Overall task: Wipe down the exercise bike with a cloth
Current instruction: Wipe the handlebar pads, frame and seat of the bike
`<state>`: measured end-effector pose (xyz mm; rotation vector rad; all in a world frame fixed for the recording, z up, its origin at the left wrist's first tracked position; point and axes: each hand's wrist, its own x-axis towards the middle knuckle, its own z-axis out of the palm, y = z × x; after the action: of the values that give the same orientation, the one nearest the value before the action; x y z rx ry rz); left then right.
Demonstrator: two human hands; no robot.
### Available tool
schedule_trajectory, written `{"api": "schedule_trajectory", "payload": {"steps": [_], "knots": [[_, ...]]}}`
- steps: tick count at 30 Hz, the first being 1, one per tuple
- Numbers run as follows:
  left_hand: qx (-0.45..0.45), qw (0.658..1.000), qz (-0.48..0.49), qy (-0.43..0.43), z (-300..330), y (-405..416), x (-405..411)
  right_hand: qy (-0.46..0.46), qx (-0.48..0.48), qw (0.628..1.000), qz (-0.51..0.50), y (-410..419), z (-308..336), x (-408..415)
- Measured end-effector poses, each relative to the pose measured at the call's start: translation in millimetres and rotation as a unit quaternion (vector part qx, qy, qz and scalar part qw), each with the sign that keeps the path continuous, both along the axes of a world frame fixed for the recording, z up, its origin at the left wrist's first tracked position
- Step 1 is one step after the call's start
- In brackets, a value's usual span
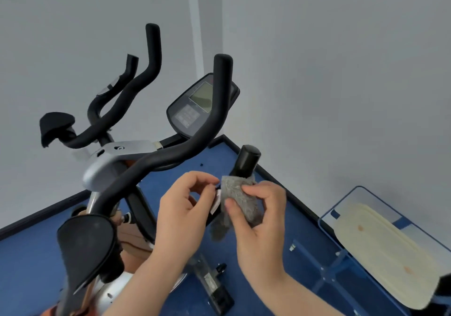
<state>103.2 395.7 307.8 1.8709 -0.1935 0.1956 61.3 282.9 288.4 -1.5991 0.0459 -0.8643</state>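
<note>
Right hand [261,220] has the grey cloth [240,201] pinched between thumb and fingers, wrapped onto the black grip end [245,160] of the exercise bike [151,159] handlebar, sitting around 5 o'clock from the console [200,105]. Left hand [185,208] is just beside it at 9 o'clock, fingers curled with the tips pinching what looks like a small white tag [217,202] on the cloth edge, though it's too blurry to be sure. Console screen and buttons are there but I can't read any writing or brand, and there's a clear acrylic stand [341,249] with a cream board [380,252] off at 4 o'clock on the blue floor [29,267].
</note>
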Motion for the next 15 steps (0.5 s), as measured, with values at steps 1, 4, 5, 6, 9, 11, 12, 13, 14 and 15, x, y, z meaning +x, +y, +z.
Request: {"api": "schedule_trajectory", "payload": {"steps": [1,4,5,6,9,11,12,13,14,15], "knots": [[0.006,1.0,0.004,-0.001,-0.1,-0.3,0.6,-0.014,-0.001,1.0,-0.026,-9.5,6.6,8.7],[0.016,1.0,0.018,-0.002,-1.2,-1.0,0.4,-0.049,0.008,0.996,-0.068,-15.7,22.3,24.8],[0.021,1.0,0.019,-0.005,-1.7,-1.2,0.4,-0.051,-0.005,0.997,-0.061,-9.0,18.0,21.8],[0.022,1.0,0.016,-0.008,-2.0,-0.9,0.0,-0.045,-0.027,0.998,-0.045,-2.1,10.1,16.3],[0.015,1.0,0.002,-0.019,-1.4,-0.8,-0.3,-0.047,-0.091,0.995,0.017,-5.9,-2.6,10.5],[0.018,1.0,0.009,-0.023,-2.4,-0.7,1.0,-0.07,-0.098,0.993,0.008,-22.3,4.8,25.5],[0.021,0.999,0.012,-0.022,-3.7,-0.8,1.4,-0.081,-0.089,0.993,-0.005,-26.2,10.2,32.0],[0.026,0.999,0.014,-0.021,-4.8,-1.1,1.3,-0.087,-0.071,0.994,-0.011,-26.1,11.9,34.8],[0.033,0.999,0.017,-0.024,-5.4,-1.5,0.9,-0.085,-0.049,0.995,-0.011,-21.0,9.5,32.8],[0.04,0.999,0.019,-0.028,-5.4,-1.5,0.2,-0.071,-0.029,0.997,-0.005,-13.6,2.9,27.7]]}}
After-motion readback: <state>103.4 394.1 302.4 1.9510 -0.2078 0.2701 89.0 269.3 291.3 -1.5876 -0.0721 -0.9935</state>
